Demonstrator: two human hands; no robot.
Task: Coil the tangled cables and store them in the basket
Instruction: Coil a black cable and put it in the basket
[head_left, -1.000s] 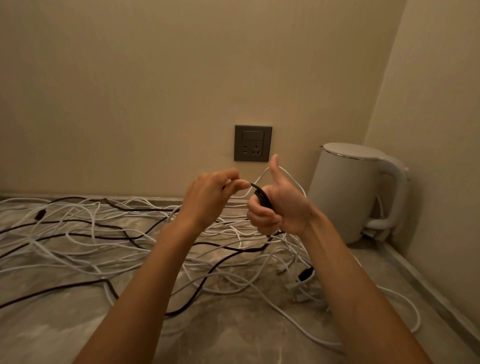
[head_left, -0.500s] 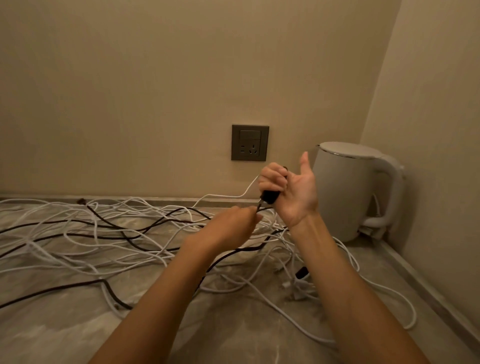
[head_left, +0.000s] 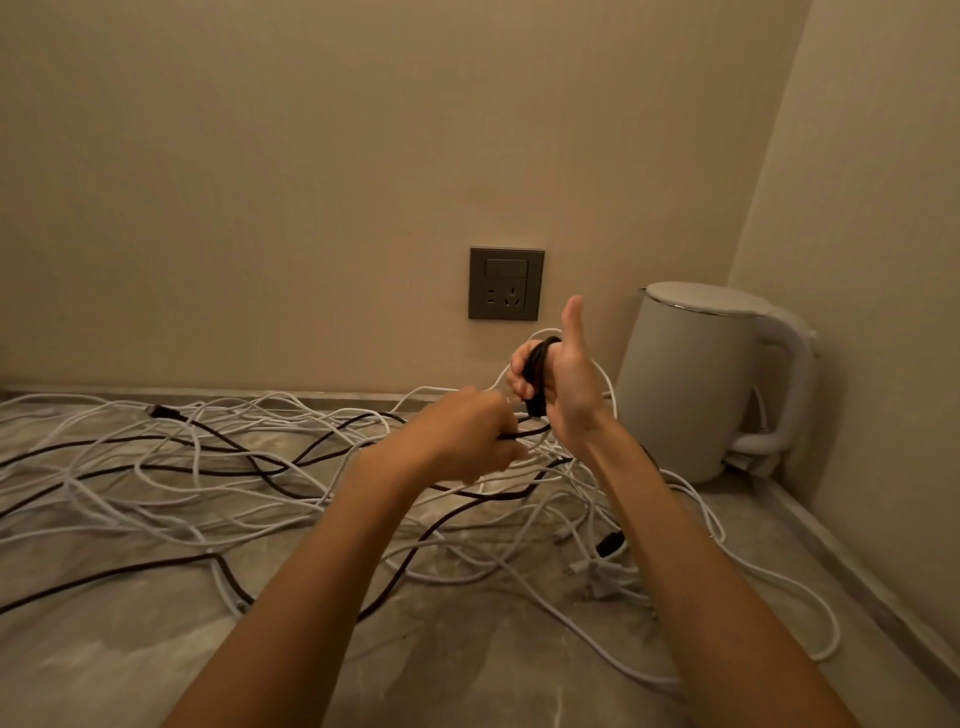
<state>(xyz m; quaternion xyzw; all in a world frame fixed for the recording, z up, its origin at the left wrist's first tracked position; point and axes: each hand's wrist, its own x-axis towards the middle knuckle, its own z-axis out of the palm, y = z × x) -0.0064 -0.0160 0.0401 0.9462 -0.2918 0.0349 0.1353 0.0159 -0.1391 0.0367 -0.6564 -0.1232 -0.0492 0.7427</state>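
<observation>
A mottled grey stone-look counter (head_left: 130, 670) runs back to plain beige walls (head_left: 260, 156). A white electric kettle (head_left: 691, 384) stands in its back right corner, and a grey socket plate (head_left: 506, 283) sits on the back wall. Tangled white cables (head_left: 156, 499) sprawl across the counter. Near its back edge, the right hand (head_left: 566, 395), thumb up, curls round loops of a thin black cable (head_left: 537, 371). The left hand (head_left: 467, 441) seems to pinch its trailing strand.

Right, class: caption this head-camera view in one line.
Right hand holds a black cable coil; left hand grips its loose strand above tangled white cables, kettle nearby.
</observation>
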